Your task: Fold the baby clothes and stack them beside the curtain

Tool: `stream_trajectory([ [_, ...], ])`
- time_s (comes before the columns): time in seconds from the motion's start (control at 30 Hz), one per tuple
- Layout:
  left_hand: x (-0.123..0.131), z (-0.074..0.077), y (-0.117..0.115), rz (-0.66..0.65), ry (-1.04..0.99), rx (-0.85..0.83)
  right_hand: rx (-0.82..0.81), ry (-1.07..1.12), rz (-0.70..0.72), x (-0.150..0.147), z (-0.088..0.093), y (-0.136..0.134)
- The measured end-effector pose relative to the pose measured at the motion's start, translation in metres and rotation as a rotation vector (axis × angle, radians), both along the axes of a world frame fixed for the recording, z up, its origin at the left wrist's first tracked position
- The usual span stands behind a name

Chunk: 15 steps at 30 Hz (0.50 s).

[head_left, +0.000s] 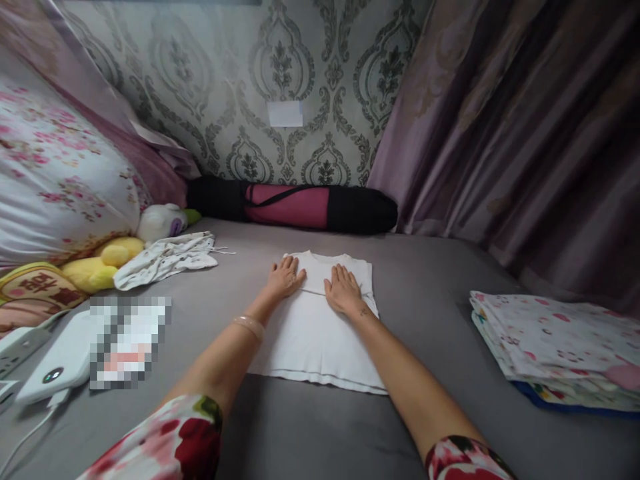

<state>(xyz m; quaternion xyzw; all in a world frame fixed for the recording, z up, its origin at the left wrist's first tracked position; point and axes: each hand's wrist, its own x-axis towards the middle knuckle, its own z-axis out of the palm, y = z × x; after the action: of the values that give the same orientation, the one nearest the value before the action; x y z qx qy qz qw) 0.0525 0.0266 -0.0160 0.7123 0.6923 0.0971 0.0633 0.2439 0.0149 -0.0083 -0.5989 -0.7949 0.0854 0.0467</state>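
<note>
A white shirt (pixel 320 340) lies spread on the grey bed sheet, its neckline at the far end and its hem toward me. My left hand (pixel 287 276) rests flat on the shirt's far left part, thumb spread from the fingers. On the far right part my right hand (pixel 343 288) also presses flat, palm down. A crease runs across the cloth between the two hands. Neither hand grips anything.
Left are a power bank (pixel 65 360), a white power strip (pixel 20 347), a crumpled white cloth (pixel 170 259), plush toys (pixel 95 267) and a floral pillow (pixel 60 173). A black and pink bag (pixel 290 205) lies along the wall. Folded printed fabrics (pixel 555 347) are stacked right.
</note>
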Motion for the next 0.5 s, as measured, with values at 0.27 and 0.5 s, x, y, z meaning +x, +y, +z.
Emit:
stream_trajectory([
  [0.27, -0.002, -0.005, 0.002, 0.0, -0.011, -0.037, 0.048, -0.021, -0.13, 0.025, -0.002, 0.0],
  [0.5, 0.0, 0.009, 0.009, -0.035, 0.084, -0.108, 0.023, -0.057, -0.112, 0.027, 0.009, 0.007],
])
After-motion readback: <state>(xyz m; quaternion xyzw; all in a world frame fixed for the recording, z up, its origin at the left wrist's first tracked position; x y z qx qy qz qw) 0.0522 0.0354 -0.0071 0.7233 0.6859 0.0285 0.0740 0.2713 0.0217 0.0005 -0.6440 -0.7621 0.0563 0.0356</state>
